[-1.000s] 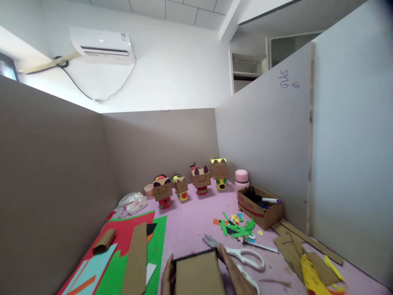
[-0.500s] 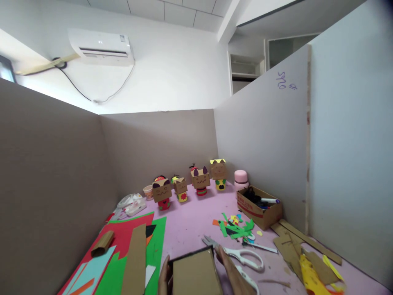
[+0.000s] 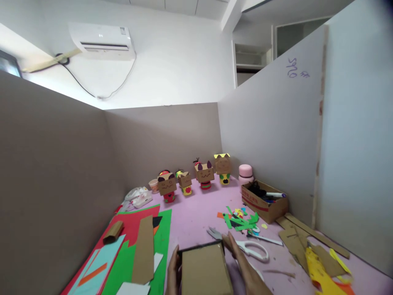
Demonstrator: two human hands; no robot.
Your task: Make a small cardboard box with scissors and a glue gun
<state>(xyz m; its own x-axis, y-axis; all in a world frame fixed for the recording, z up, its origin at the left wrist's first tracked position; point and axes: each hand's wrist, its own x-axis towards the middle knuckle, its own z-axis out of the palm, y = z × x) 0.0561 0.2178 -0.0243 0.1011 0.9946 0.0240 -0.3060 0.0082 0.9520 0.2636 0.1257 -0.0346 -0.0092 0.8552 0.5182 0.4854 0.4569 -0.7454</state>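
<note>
A brown cardboard box point(image 3: 205, 268) with a dark far edge sits at the bottom middle, gripped from both sides. My left hand point(image 3: 174, 270) presses along its left side, and my right hand point(image 3: 241, 262) lies against its right side, fingers pointing forward. The box's near end is cut off by the frame. Just beyond my right hand lie white-handled scissors point(image 3: 253, 250), their blades partly behind the fingers. Left of the box, a cardboard strip point(image 3: 143, 250) rests on green paper point(image 3: 164, 241).
Several cardboard cat figures point(image 3: 167, 184) stand at the back. Green paper scraps point(image 3: 242, 223) lie right of centre, near a box of pens point(image 3: 264, 207) and a pink flask point(image 3: 245, 174). A yellow glue gun point(image 3: 321, 270) and cardboard pieces point(image 3: 297, 241) are at right. Partitions point(image 3: 276, 135) enclose the table.
The view has shifted, so most things appear further right and slightly higher. Both hands still hold the box. More white paper shows at the bottom left.
</note>
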